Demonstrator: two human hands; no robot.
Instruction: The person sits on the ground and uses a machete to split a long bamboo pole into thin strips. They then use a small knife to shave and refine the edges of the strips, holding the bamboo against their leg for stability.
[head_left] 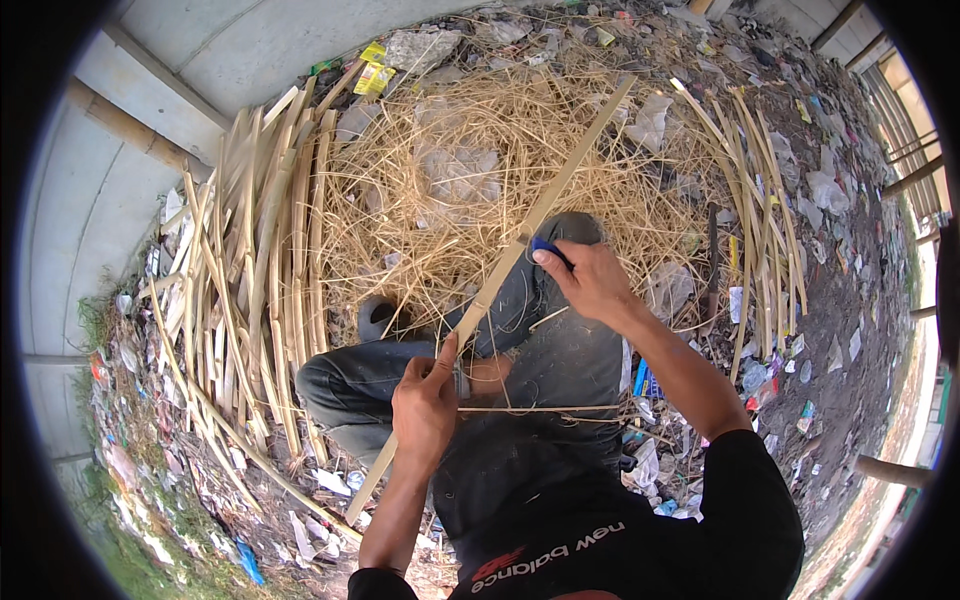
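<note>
A long, pale bamboo strip runs slantwise across my lap, from the far right down to the near left. My left hand is closed around its lower part, thumb laid along it. Higher up, my right hand grips a small blue-handled tool held at the strip's edge. Its working end is mostly hidden, so I cannot tell its exact kind. Thin fibres hang over my folded legs, and a thin pale strip lies across them.
Many split bamboo strips are piled at left, with a smaller bundle at right. Tangled shavings cover the ground ahead. A long dark tool lies near the right bundle. Litter surrounds me; a grey wall stands far left.
</note>
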